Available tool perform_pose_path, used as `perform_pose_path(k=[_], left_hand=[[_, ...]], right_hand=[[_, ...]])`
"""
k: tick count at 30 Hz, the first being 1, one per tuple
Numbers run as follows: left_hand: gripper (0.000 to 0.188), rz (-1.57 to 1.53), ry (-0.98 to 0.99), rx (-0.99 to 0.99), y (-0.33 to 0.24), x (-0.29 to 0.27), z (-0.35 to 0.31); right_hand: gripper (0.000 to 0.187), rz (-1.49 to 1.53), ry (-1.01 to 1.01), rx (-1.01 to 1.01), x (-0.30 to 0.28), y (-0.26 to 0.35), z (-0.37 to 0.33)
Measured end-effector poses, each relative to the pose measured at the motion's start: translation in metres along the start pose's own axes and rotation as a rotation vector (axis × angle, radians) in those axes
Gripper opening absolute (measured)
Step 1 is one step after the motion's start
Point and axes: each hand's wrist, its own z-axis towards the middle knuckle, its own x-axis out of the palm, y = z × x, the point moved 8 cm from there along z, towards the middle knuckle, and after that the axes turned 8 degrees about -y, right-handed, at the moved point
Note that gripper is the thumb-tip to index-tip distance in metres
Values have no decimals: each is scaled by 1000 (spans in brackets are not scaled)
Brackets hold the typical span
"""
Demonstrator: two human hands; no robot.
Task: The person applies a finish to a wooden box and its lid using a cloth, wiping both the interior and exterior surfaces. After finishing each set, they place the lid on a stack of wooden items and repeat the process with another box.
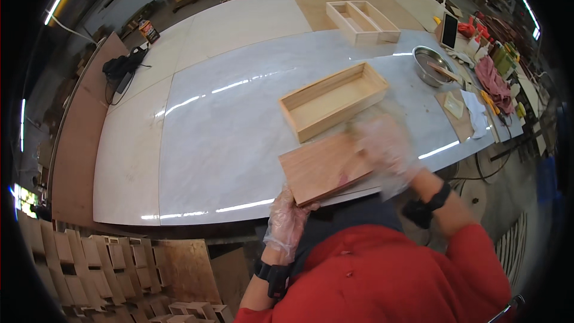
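In front of me is a reddish-brown wooden piece [326,164] with a broad flat face up and a deep near edge. It is tilted over the table's near side. My left hand [287,218], in a clear plastic glove, grips its near left corner. Over its right end is my right hand [385,146], gloved too and smeared by motion; whether it holds something cannot be made out. Just beyond the piece lies a pale, open-topped wooden box [335,103], the inside of which shows.
A two-compartment wooden box [362,24] stands farther back. At right are a metal bowl [431,67] with a brush-like tool, a white cloth [475,112], a pink rag [495,84] and a dark-screened device [448,30]. A black bag [124,66] lies at far left. Plastic sheeting [221,137] covers the table.
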Motion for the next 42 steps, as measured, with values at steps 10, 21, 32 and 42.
perform_pose_path(k=[10, 21, 32, 42], left_hand=[[34, -42, -26, -63, 11, -13, 13], [32, 11, -3, -1, 1, -6, 7], [33, 5, -89, 13, 5, -3, 4], [30, -15, -72, 20, 5, -9, 5]], right_hand=[[20, -126, 430, 39, 69, 128, 12], [20, -665, -3, 85, -45, 13, -10], [11, -412, 139, -208, 20, 110, -31], [17, -778, 13, 9, -62, 27, -54]])
